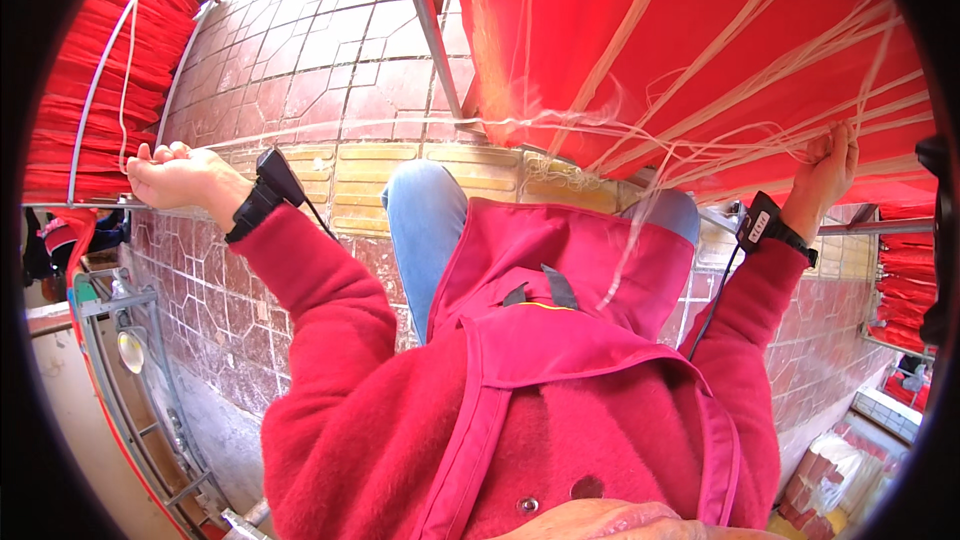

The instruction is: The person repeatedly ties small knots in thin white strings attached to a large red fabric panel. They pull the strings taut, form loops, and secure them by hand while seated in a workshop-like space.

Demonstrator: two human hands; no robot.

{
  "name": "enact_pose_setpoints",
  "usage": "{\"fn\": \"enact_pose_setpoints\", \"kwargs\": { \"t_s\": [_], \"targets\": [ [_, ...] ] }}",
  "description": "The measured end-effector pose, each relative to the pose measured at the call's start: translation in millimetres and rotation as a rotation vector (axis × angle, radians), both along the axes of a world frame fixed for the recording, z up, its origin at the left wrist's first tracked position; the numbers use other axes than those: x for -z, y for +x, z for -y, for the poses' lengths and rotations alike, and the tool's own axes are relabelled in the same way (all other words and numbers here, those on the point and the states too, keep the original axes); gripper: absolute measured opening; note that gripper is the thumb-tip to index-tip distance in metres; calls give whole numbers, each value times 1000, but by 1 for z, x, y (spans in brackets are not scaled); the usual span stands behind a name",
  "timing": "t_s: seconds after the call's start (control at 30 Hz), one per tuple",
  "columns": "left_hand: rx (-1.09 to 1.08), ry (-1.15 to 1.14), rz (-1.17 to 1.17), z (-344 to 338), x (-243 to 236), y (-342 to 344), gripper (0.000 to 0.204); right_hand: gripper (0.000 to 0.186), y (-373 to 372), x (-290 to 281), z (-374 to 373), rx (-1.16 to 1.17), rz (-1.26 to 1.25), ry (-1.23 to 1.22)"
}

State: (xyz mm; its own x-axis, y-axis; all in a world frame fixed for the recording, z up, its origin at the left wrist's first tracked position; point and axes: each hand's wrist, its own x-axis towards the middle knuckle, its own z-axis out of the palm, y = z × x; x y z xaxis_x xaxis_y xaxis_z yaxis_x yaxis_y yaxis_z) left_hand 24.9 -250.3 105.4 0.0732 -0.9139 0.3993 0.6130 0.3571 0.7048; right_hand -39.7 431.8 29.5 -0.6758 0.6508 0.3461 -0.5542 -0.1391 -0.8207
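Observation:
My left hand (172,176) is stretched far out to the left, fingers curled closed around a pale thread. From it the long pale thread (390,121) runs across to the right, toward a loose tangle (570,180) in front of my knees. A white cord (127,90) also hangs down to the fingertips of this hand. Out to the right, my right hand (830,162) is raised with its fingers pinched on pale strands (775,147). These belong to several thin bundles fanned over a large red fabric sheet (590,15). The exact grip of both hands is partly hidden.
A dense stack of folded red fabric (115,90) stands at the left, with more red fabric (905,280) at the far right. A metal post (428,25) rises beside the sheet. The floor is tiled (290,90). A metal frame (165,380) stands lower left.

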Motion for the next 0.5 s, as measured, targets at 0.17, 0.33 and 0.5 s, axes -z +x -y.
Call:
{"fn": "enact_pose_setpoints", "kwargs": {
  "t_s": [0.17,0.33,0.5],
  "targets": [
    [2,-9,19,2,-8,0,15,8,-1,-17,-8,35,7,38],
    [150,-49,-45,-20,-12,-9,16,8,9,-38,21,-23,55,216],
    [547,-63,55,-92,15,-35,13,18,33,-53,98,-294,262,362]
  ]
}}
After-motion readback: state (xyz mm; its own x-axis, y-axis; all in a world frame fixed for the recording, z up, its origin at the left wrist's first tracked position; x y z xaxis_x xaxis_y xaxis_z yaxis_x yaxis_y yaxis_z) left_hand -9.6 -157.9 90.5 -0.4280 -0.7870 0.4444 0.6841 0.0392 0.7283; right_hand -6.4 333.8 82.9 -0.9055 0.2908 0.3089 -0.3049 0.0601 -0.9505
